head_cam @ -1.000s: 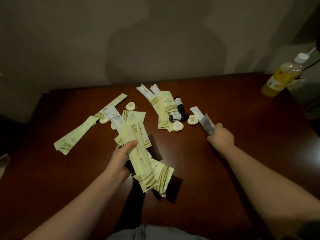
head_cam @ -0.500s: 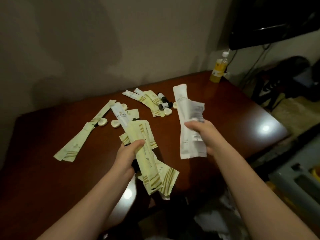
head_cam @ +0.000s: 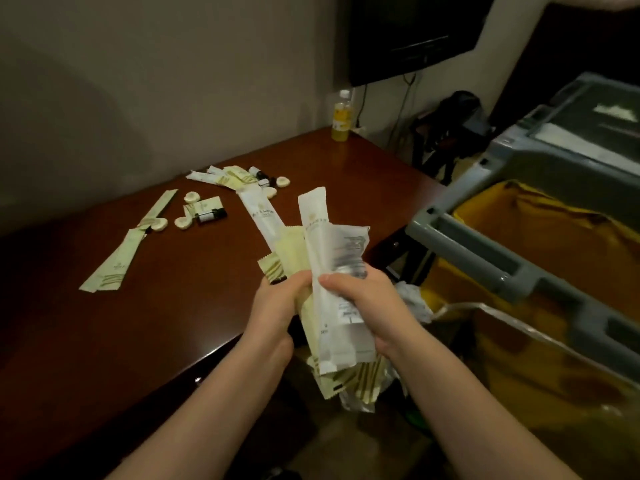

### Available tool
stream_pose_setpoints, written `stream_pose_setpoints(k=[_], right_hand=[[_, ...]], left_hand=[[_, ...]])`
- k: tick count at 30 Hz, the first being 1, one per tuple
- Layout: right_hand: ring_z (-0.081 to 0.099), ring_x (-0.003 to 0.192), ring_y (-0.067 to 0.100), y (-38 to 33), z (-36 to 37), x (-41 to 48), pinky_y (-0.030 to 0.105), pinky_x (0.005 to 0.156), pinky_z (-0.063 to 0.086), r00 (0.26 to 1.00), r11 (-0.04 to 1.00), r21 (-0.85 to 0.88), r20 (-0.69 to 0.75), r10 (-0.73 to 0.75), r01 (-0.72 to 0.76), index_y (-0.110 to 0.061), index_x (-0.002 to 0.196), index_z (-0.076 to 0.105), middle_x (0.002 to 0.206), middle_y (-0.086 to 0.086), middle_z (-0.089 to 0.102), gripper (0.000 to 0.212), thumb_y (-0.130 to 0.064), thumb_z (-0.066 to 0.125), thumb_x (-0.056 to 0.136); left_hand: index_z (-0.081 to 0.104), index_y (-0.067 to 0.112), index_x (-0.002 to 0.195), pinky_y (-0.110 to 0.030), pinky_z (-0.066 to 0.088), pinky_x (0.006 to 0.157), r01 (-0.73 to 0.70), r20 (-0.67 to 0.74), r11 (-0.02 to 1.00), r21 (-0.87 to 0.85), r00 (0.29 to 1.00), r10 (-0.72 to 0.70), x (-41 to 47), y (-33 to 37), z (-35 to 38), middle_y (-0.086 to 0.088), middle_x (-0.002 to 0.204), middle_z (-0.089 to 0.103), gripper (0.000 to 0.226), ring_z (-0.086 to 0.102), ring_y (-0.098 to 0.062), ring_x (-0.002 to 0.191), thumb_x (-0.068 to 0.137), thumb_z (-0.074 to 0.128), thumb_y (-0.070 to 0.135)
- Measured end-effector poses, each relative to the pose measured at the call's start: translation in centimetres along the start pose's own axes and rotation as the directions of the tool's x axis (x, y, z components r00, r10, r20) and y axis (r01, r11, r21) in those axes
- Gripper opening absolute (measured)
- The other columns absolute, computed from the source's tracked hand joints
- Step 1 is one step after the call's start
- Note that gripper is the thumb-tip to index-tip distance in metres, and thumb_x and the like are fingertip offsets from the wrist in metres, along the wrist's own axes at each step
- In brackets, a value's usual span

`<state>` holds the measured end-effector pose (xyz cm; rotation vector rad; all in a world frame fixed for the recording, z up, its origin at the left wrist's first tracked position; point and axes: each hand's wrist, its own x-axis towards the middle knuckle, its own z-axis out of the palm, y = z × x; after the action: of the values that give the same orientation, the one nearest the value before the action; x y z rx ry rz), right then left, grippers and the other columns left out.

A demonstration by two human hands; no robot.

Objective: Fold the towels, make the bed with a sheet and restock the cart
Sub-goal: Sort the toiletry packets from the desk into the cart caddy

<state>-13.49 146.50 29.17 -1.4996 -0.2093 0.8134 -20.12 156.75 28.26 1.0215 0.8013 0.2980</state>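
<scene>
Restocking is judged in hand: cream sachets (head_cam: 292,252) are clutched in the left grip (head_cam: 273,303) and white packets (head_cam: 320,237) in the right grip (head_cam: 363,301), bunched together at the bench's (head_cam: 138,341) near edge (more lie on it), next to be carried right into the cart (head_cam: 485,258).

Both bare forearms reach forward and converge on the packets (head_cam: 315,230). The left hand (head_cam: 277,306) grips them from the left, fingers curled, thumb on top. The right hand (head_cam: 367,303) grips from the right, thumb across their front.
</scene>
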Motion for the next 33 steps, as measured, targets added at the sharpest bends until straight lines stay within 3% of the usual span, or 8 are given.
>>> stream_pose_setpoints(k=[6,11,14,17,20,26,33], right_hand=[[0.069,0.091,0.018,2.2,-11.6,-11.4,0.038,0.082,0.057,0.991,0.993,-0.091,-0.104,-0.084,0.075,-0.023,0.110,0.064,0.099,0.000,0.071,0.027,-0.021,0.069,0.083],[0.065,0.093,0.018,3.8,-23.1,-21.5,0.035,0.080,0.054,0.975,0.986,-0.164,-0.215,-0.051,0.015,-0.023,0.114,0.061,0.102,-0.002,0.069,0.032,-0.028,0.068,0.083],[0.065,0.094,0.020,3.9,-28.2,-25.5,0.039,0.084,0.054,0.964,0.987,-0.158,-0.265,-0.037,-0.005,-0.023,0.116,0.061,0.103,-0.001,0.069,0.034,-0.028,0.068,0.083],[0.069,0.089,0.020,4.0,-32.3,-27.5,0.037,0.080,0.057,0.965,0.992,-0.125,-0.256,-0.058,0.026,-0.021,0.113,0.064,0.100,0.001,0.072,0.032,-0.025,0.069,0.082],[0.070,0.084,0.018,4.1,-35.4,-28.1,0.028,0.070,0.057,0.968,0.996,-0.080,-0.244,-0.055,0.037,-0.018,0.110,0.066,0.096,0.001,0.073,0.028,-0.024,0.070,0.083],[0.070,0.072,0.014,1.8,-41.1,-24.8,0.026,0.063,0.057,0.988,0.997,0.035,-0.141,-0.061,0.067,-0.018,0.099,0.067,0.087,0.001,0.073,0.013,-0.016,0.067,0.086],[0.069,0.083,0.019,-5.7,-51.9,-17.1,0.031,0.074,0.057,0.951,0.992,-0.043,-0.282,-0.127,0.120,-0.020,0.105,0.065,0.095,0.002,0.072,0.021,-0.024,0.068,0.085]], left_hand=[[0.067,0.018,0.113,-0.029,0.055,0.055,0.058,0.162,0.997,-0.044,0.986,-0.050,-10.4,-7.9,9.2,-0.003,0.095,0.074,0.030,0.072,-0.018,0.080,0.083,0.068,0.021],[0.064,0.020,0.117,-0.044,0.058,0.072,0.177,0.256,0.979,-0.100,0.955,-0.147,-19.4,-15.9,18.8,-0.008,0.097,0.073,0.042,0.071,-0.028,0.086,0.077,0.071,0.030],[0.065,0.024,0.091,-0.046,0.054,0.079,0.198,0.279,0.977,-0.079,0.945,-0.169,-23.4,-18.1,24.0,-0.004,0.075,0.074,0.008,0.069,-0.027,0.080,0.084,0.066,0.026],[0.068,0.021,0.089,-0.045,0.055,0.080,0.198,0.304,0.979,-0.054,0.937,-0.173,-25.5,-20.1,27.7,-0.005,0.080,0.075,0.012,0.070,-0.025,0.082,0.080,0.069,0.027],[0.069,0.017,0.097,-0.040,0.055,0.072,0.210,0.304,0.977,-0.026,0.933,-0.192,-25.8,-21.4,30.2,-0.007,0.089,0.075,0.021,0.071,-0.024,0.082,0.080,0.069,0.028],[0.067,0.018,0.108,-0.036,0.054,0.065,0.169,0.298,0.982,-0.087,0.945,-0.136,-22.3,-21.5,36.2,-0.007,0.093,0.074,0.025,0.071,-0.024,0.083,0.086,0.065,0.027],[0.065,0.022,0.108,-0.040,0.055,0.070,0.172,0.384,0.971,-0.165,0.918,-0.098,-15.0,-18.9,49.4,-0.009,0.097,0.073,0.021,0.070,-0.028,0.087,0.087,0.063,0.025]])
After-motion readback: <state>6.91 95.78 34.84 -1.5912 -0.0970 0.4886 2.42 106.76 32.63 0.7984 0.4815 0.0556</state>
